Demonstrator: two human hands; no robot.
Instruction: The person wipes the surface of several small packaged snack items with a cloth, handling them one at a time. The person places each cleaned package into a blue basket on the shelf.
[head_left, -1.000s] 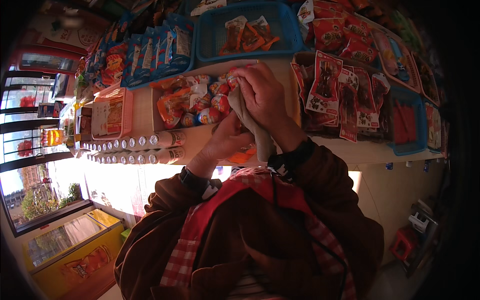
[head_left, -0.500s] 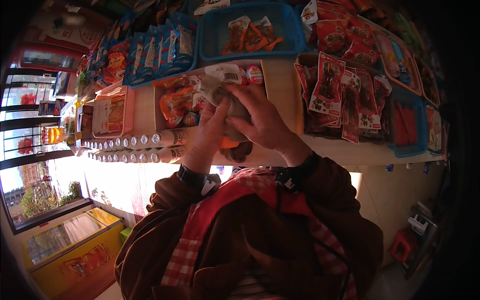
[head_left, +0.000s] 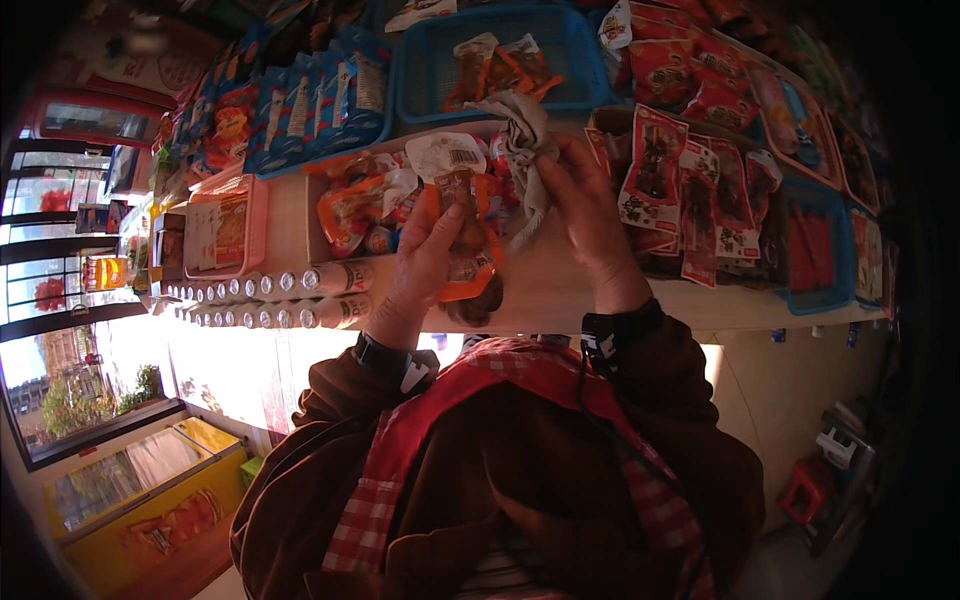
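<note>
My left hand [head_left: 425, 258] grips a clear and orange vacuum-packed snack [head_left: 465, 225] with brown meat inside, thumb across its front. In my right hand [head_left: 588, 208] is a crumpled grey cloth [head_left: 524, 150], pinched between thumb and fingers and hanging to the right of the pack. Cloth and pack are apart. Beneath my hands stands an open cardboard box [head_left: 319, 247] of orange-and-white packs and red wrapped items. A dark brown rounded thing [head_left: 474, 305] shows just below the held pack; its kind I cannot make out.
Beyond the box lies a blue basket [head_left: 425, 105] with a few similar packs. A box of red snack packets [head_left: 655, 165] stands right, a pink basket [head_left: 255, 250] left. Rows of cans [head_left: 335, 276] line the table's near left edge. A yellow chest freezer [head_left: 150, 490] stands lower left.
My right hand has moved right and lifted the cloth off the pack, uncovering its front. My left hand stays in nearly the same place, holding the pack.
</note>
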